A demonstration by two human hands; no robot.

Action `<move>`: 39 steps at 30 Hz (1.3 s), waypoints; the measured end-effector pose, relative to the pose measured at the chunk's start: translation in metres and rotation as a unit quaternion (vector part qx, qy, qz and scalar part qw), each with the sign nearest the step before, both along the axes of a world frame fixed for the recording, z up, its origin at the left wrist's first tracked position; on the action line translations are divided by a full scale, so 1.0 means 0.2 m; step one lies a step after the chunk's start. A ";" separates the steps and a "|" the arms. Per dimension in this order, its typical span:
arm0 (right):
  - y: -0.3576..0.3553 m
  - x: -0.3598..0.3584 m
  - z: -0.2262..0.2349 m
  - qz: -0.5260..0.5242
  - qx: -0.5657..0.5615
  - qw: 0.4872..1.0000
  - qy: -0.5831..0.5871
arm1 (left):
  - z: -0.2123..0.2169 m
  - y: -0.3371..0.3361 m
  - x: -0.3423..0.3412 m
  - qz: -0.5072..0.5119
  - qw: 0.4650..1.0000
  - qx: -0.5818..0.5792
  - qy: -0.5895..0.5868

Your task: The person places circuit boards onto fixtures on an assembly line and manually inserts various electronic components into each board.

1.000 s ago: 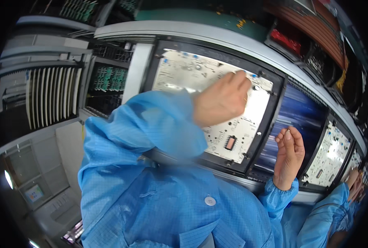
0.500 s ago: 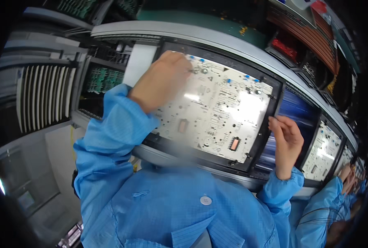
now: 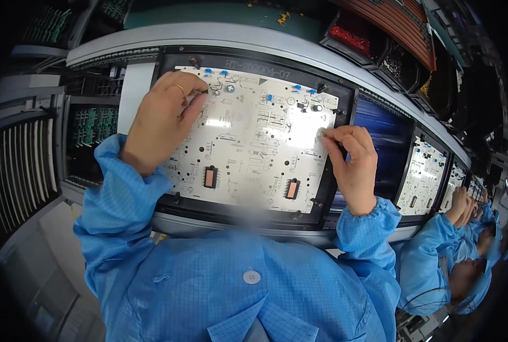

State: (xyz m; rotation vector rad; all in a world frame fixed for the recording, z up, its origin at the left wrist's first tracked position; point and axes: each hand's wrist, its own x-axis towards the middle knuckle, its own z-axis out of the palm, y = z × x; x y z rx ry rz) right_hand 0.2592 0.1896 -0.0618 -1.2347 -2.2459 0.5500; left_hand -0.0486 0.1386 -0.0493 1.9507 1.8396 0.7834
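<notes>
A white circuit board (image 3: 239, 154) lies in a black carrier frame (image 3: 316, 77) in front of me. Over its upper left part is my left hand (image 3: 165, 117), thumb and forefinger pinched together beside a small round component (image 3: 230, 89). A tiny dark thing shows at those fingertips, too small to name. My right hand (image 3: 353, 162) reaches over the board's right edge, its thumb and fingertips drawn together; what they hold, if anything, cannot be made out. Blue disc components (image 3: 224, 72) stand along the board's top edge, and two black chips (image 3: 210, 176) with copper-coloured tops sit lower down.
More boards in carriers (image 3: 422, 176) stand along the line to the right, where co-workers in blue (image 3: 430, 256) work. Parts bins (image 3: 348, 41), one with red pieces, stand beyond the rail. Green boards (image 3: 94, 125) fill a rack at left.
The whole view has shifted, so the board appears further left. My right hand has moved from beside the carrier to over the board's right edge. My left hand stays at the upper left.
</notes>
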 end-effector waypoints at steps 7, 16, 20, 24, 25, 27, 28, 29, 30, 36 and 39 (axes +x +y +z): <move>0.01 -0.01 0.01 0.012 0.030 0.999 -0.039 | 0.01 -0.04 -0.02 0.051 0.998 -0.008 -0.046; -0.03 -0.04 0.02 -0.008 0.061 0.993 -0.097 | 0.00 -0.04 -0.02 0.064 0.995 -0.010 -0.072; -0.03 -0.03 0.01 -0.007 0.061 0.993 -0.100 | -0.02 -0.05 -0.02 0.091 0.988 -0.029 -0.119; -0.04 0.00 0.00 0.007 0.048 0.997 -0.063 | -0.05 -0.07 -0.03 0.096 0.974 -0.068 -0.194; -0.05 0.00 0.00 0.005 0.045 0.998 -0.054 | -0.06 -0.07 -0.03 0.100 0.967 -0.075 -0.222; -0.06 0.00 -0.02 0.007 0.055 0.997 -0.061 | -0.07 -0.06 -0.03 0.102 0.959 -0.083 -0.250; -0.06 0.00 -0.02 0.011 0.065 0.995 -0.069 | -0.06 -0.06 -0.03 0.104 0.959 -0.086 -0.249; -0.06 0.00 -0.01 0.008 0.065 0.995 -0.069 | -0.06 -0.05 -0.03 0.107 0.959 -0.090 -0.248; -0.06 0.00 -0.01 0.007 0.056 0.997 -0.052 | -0.07 -0.05 -0.03 0.105 0.959 -0.090 -0.247; -0.10 0.10 0.06 -0.068 -0.030 0.996 0.057 | -0.09 -0.05 -0.05 0.105 0.958 -0.049 -0.264; -0.15 0.13 0.13 -0.005 -0.047 0.999 -0.026 | -0.05 -0.07 -0.05 0.083 0.978 -0.035 -0.190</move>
